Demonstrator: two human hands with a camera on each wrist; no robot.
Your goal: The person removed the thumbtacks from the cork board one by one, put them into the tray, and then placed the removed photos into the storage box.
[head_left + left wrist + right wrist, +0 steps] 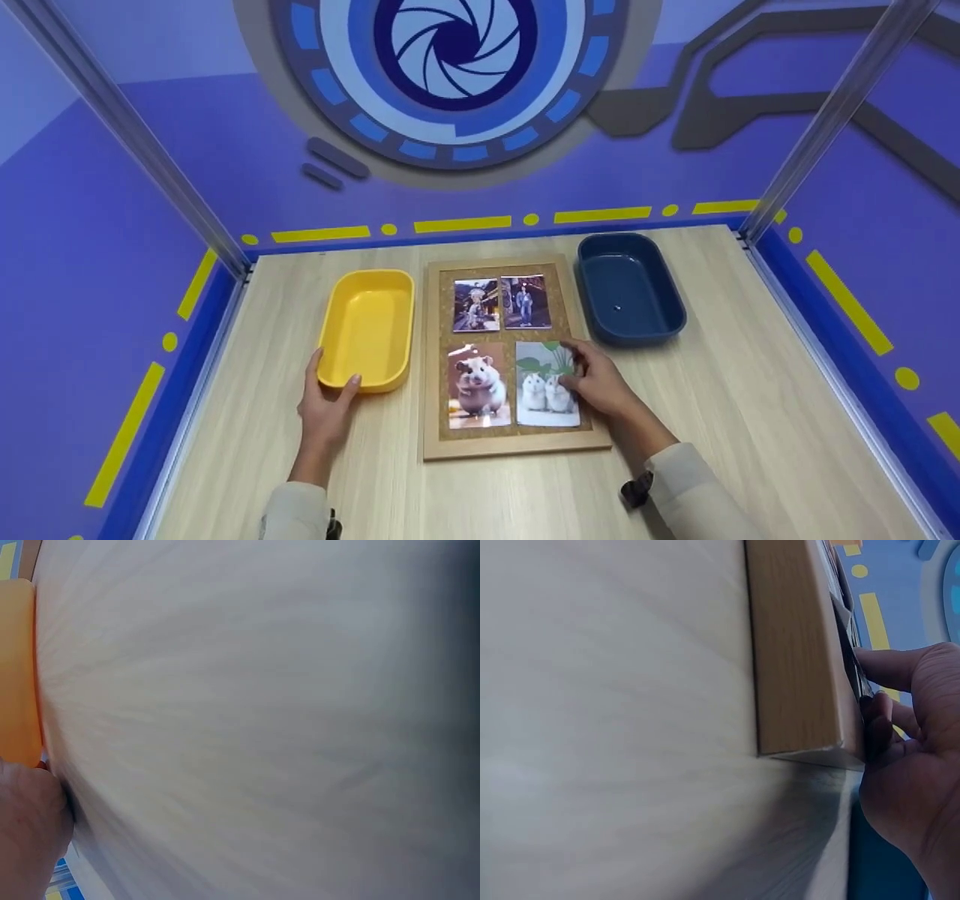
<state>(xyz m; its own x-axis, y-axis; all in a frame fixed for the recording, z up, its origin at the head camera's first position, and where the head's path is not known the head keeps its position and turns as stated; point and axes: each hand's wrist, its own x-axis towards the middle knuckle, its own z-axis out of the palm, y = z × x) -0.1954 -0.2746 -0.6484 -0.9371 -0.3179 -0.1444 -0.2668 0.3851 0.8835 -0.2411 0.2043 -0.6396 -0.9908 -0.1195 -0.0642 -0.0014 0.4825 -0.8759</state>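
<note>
On the table lies a wood-framed cork board (517, 441) carrying several photos. At its lower right is a photo of two white hamsters (551, 405); my right hand (604, 384) pinches this photo by its right edge, with the thumb over the picture. The right wrist view shows the thumb and curled fingers (881, 716) just above the board's wooden frame (799, 660). A yellow tray (367, 322) stands left of the board. My left hand (326, 412) grips its near left corner, thumb at the front rim and fingers along the left side.
A dark blue tray (630, 292) stands right of the board, close to its upper right corner. Beside the pinched photo are a brown-and-white hamster photo (480, 386) and, above, two photos of figures (476, 306). Purple panels (187, 165) surround the table.
</note>
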